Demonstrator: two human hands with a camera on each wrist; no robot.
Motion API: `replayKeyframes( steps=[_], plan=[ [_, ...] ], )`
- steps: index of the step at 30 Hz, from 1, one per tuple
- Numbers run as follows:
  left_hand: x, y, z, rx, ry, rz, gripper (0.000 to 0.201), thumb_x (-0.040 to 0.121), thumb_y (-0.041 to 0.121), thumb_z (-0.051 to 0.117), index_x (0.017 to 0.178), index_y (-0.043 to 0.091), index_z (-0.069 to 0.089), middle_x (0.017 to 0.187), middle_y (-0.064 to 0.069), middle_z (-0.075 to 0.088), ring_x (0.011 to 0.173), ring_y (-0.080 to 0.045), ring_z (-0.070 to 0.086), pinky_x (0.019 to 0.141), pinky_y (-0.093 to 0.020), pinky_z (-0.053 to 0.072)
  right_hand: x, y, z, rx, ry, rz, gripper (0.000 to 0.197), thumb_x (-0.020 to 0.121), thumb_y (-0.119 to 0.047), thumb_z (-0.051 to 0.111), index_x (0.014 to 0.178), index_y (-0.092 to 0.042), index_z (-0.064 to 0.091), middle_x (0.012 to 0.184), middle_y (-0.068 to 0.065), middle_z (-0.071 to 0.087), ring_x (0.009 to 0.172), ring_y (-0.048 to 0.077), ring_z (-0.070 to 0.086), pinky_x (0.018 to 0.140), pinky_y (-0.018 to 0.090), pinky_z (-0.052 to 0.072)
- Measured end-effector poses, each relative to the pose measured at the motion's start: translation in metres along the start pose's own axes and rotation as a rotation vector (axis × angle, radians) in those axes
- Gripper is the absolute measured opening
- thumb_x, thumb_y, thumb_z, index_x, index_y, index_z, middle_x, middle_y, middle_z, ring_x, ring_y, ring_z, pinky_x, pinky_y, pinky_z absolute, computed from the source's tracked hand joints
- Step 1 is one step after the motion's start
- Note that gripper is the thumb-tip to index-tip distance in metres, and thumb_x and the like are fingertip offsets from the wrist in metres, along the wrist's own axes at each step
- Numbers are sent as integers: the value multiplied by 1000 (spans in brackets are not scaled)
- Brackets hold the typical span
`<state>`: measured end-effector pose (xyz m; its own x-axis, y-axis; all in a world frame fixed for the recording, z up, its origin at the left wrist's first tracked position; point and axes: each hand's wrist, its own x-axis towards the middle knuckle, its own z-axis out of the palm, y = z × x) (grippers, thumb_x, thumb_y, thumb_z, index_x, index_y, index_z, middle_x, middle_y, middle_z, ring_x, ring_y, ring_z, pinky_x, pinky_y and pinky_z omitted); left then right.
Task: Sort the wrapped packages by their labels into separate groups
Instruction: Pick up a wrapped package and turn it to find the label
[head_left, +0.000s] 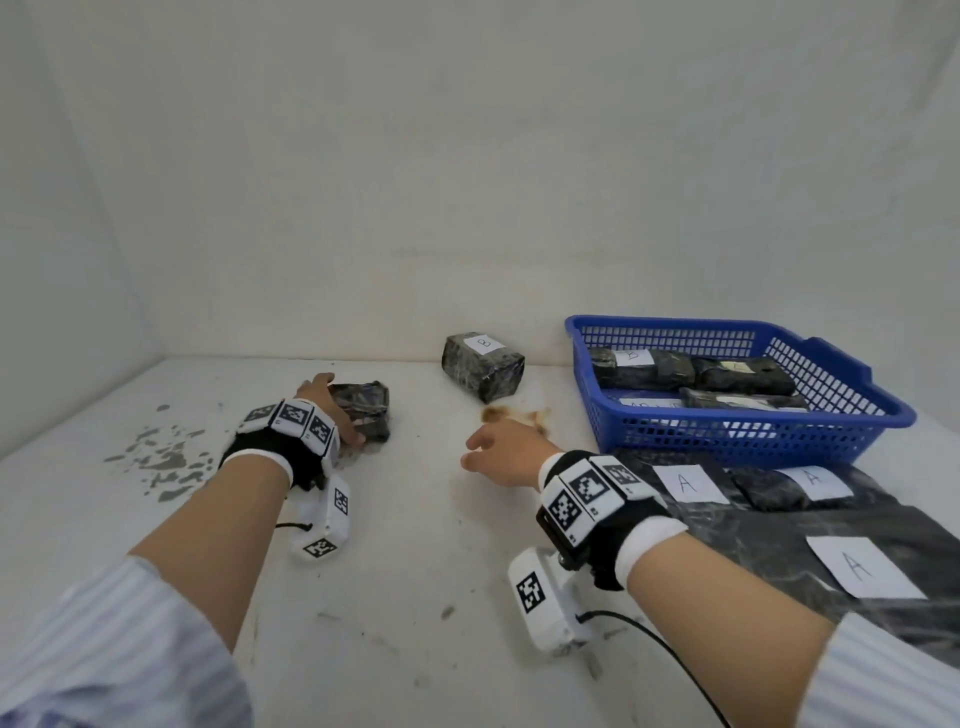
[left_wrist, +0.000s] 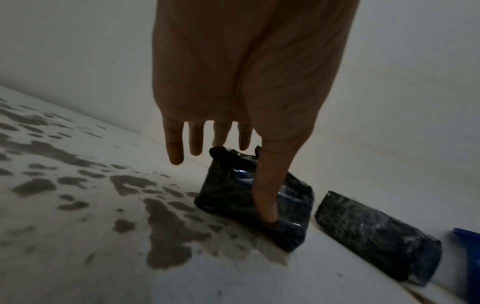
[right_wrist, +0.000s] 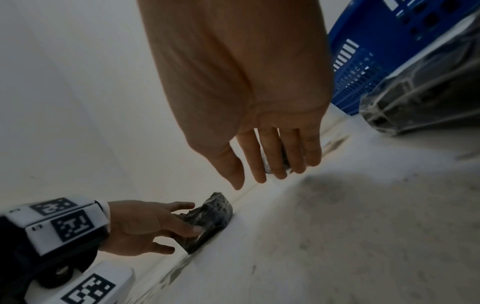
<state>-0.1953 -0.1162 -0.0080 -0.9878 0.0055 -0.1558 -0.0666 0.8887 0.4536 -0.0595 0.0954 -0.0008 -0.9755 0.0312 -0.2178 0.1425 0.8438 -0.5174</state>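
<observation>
Left hand (head_left: 332, 410): spread over a dark wrapped package (head_left: 363, 415) at the left of the tabletop (head_left: 415, 571). In the left wrist view the thumb (left_wrist: 267, 195) lies down the package's near face and the four fingers reach past its far top edge. It touches the package but has not closed round it, so the hand counts as released.
Right hand (head_left: 501, 454): held above the middle of the tabletop, fingers straight and loosely together, holding nothing and touching nothing.
Package under the left hand: no label shows on any face in view, so its group cannot be told from here.
B package (head_left: 483, 366): stands alone near the back wall, label up, apart from both hands.
Blue basket (head_left: 857, 410): back right, with several wrapped packages inside. One label reads like a B; the others are too small to read.
A packages (head_left: 779, 519): three A labels on dark wrapped packages lying together at the right, in front of the basket.
Risk, grip: the wrap looks glossy. A lift by thumb and fingertips alone could let the package slip or tip.
Risk, sorting: with the label hidden, the package may be set down in the wrong group unless it is turned over and read first.
Risk, surface: grey patches (head_left: 161, 457) of worn surface or damp mark the tabletop left of the package. Sliding it that way might soil the wrap.
</observation>
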Motion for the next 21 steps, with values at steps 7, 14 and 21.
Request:
replayKeyframes(
  steps=[7,14,21],
  plan=[
    [7,-8,-5,-35,7,56,88,69,28,87,142,13,42,143,-11,48,128,-30,48,100,-34,39,7,-1,5,-72,-33,20,49,103,-28,50,148,-10,45,156,6,42,141,24,41,108,27,35],
    [-23,6,-9,-528,106,84,51,79,40,76,116,9,61,119,-16,63,106,-33,61,89,-43,54,1,6,12,3,-21,18,52,102,-30,53,151,-15,41,157,7,38,142,24,40,110,30,35],
    [-99,45,-11,-915,-92,205,48,86,47,64,114,8,64,101,-13,65,83,-33,66,54,-28,58,-39,9,-17,484,299,-128,51,99,-26,60,147,-23,44,139,4,56,115,19,61,99,30,51]
  ],
)
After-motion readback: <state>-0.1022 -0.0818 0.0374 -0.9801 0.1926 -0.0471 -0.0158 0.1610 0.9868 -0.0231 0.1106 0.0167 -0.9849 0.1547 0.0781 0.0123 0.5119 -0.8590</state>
